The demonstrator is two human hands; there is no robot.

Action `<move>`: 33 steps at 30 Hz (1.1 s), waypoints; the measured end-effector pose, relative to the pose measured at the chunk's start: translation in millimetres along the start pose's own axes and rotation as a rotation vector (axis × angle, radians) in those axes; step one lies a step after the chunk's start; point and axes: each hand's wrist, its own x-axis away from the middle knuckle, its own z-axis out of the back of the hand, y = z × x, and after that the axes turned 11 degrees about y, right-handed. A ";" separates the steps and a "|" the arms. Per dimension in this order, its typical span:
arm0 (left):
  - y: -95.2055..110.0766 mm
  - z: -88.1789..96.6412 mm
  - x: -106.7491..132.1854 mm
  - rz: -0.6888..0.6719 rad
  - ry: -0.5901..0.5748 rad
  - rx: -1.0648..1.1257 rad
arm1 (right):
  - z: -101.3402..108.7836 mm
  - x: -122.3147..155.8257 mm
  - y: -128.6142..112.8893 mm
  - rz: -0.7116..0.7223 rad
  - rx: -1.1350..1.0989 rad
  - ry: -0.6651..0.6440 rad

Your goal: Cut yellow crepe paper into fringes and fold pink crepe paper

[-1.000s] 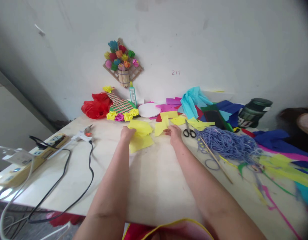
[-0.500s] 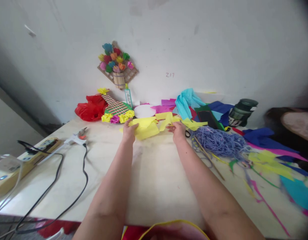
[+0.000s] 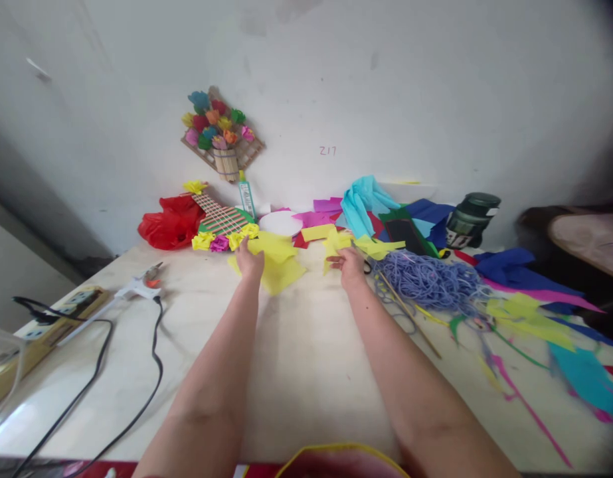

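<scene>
Both my arms reach across the pale table [image 3: 296, 372] toward its far edge. My left hand [image 3: 249, 260] grips a sheet of yellow tissue paper [image 3: 279, 262] that spreads out on the table to its right. My right hand [image 3: 350, 264] pinches a smaller crumpled yellow paper piece [image 3: 335, 243]. Black-handled scissors [image 3: 366, 267] lie just right of that hand, partly hidden by it.
A heap of purple yarn [image 3: 426, 279] with a wooden stick lies to the right, among coloured paper scraps [image 3: 530, 315]. A glue gun [image 3: 139, 284] with a black cord and a power strip [image 3: 37, 328] sit at left. Paper flower crafts, a red bag [image 3: 169, 219] and a dark jar [image 3: 468, 219] line the wall.
My hands have shifted slightly: the left has spread the yellow sheet lower onto the table, and the right has pulled a small yellow piece apart from it. The view has drifted right.
</scene>
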 end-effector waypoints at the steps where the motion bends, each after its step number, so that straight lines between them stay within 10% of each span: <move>1: 5.0 3.7 2.1 -0.029 0.051 -0.088 | -0.8 1.3 0.1 -0.010 0.003 -0.013; 7: 27.6 3.9 33.2 -0.162 0.128 0.050 | -4.0 8.7 -0.1 -0.022 0.023 -0.145; 12: 26.1 -20.6 69.2 0.166 -0.278 0.715 | -1.7 16.9 1.1 -0.090 0.055 -0.389; 18: 16.7 -28.1 90.5 0.397 -0.619 1.022 | 0.2 25.4 0.5 -0.145 0.076 -0.521; 33: 15.5 -19.8 81.3 0.429 -0.729 1.009 | 10.4 10.8 8.4 -0.215 0.011 -0.469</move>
